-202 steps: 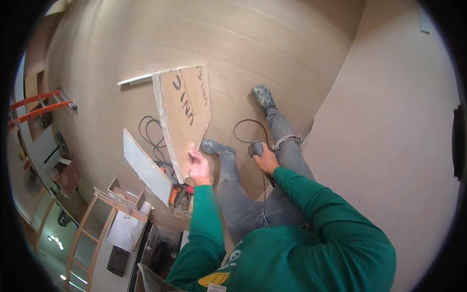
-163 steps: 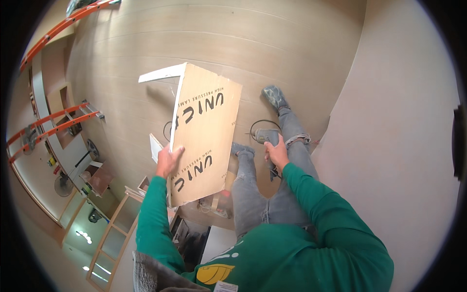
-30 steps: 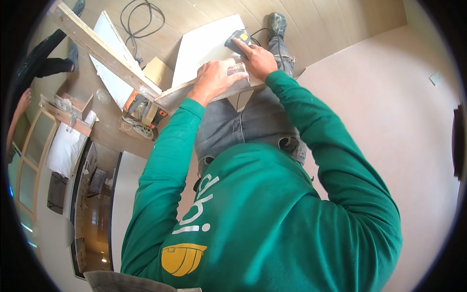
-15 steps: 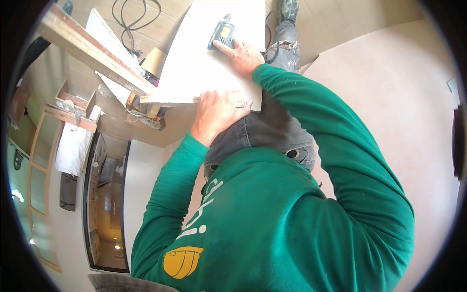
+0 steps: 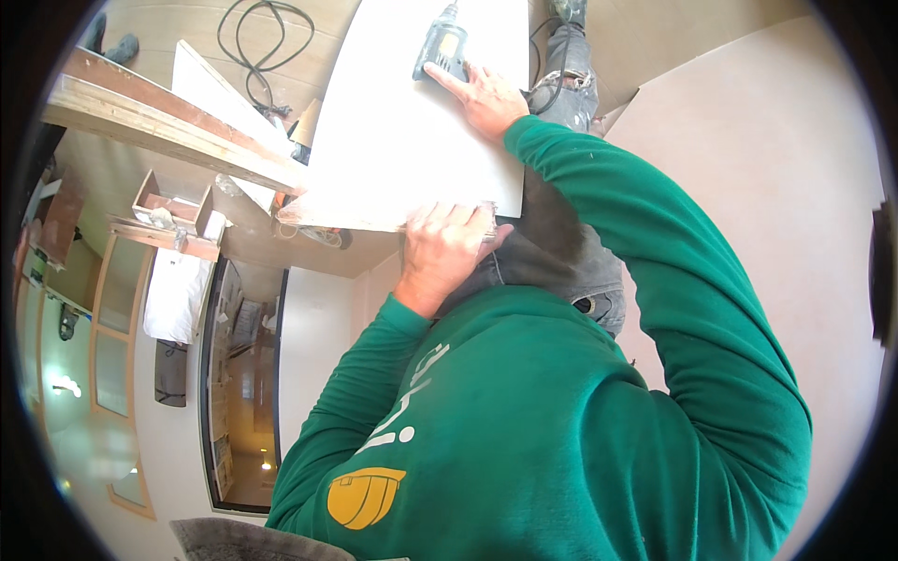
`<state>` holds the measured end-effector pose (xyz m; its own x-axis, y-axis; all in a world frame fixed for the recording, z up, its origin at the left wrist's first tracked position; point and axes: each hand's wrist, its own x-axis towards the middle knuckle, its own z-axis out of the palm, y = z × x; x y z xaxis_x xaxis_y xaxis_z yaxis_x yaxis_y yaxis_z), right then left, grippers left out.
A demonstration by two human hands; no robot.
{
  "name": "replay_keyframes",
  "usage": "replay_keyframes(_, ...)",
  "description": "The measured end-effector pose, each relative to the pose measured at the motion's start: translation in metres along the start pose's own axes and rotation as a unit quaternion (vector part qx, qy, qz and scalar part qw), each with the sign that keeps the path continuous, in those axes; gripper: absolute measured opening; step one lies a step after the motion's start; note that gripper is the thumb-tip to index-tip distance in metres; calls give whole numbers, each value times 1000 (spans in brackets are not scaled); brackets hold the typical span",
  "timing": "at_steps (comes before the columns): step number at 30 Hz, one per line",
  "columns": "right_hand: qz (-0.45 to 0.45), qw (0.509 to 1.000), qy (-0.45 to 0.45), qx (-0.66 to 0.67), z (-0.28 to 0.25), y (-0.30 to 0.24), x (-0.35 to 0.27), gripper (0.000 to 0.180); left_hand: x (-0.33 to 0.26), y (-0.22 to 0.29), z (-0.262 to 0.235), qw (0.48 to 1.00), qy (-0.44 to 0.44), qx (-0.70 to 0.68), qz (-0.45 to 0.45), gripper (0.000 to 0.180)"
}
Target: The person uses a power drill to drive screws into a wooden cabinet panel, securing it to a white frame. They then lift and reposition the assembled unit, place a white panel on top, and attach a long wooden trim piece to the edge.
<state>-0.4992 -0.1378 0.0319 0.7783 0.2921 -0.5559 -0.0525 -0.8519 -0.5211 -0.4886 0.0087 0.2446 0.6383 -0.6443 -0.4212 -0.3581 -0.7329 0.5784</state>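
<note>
Left hand [image 5: 441, 251] clamped on near edge of white panel [image 5: 402, 140], which extends forward from that grip; right hand [image 5: 491, 103], farther out, has index finger against rear of grey power tool [image 5: 441, 47] over the panel, closure unclear.

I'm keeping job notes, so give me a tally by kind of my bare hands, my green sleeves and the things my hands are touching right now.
Bare hands: 2, left hand and right hand
Green sleeves: 2, left sleeve and right sleeve
Power tool: 1
White panel: 1
Total: 6
</note>
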Motion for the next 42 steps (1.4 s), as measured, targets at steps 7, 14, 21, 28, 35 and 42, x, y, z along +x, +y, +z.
replay_keyframes(7,13,1000,-3,11,-9,1,1,81,-10,5,17,999,35,18,12,35)
replay_keyframes(14,4,1000,20,10,4,7,6,74,-20,10,21,998,60,8,2,38)
replay_keyframes(21,6,1000,19,17,1,9,8,73,-41,5,28,994,97,33,39,40)
replay_keyframes(28,19,999,23,39,11,10,4,71,7,12,1,999,-28,12,33,39)
replay_keyframes(35,58,995,11,81,12,18,10,73,90,2,21,965,-257,41,12,34)
replay_keyframes(42,55,983,70,157,29,25,19,72,139,-11,25,930,-355,51,-84,40)
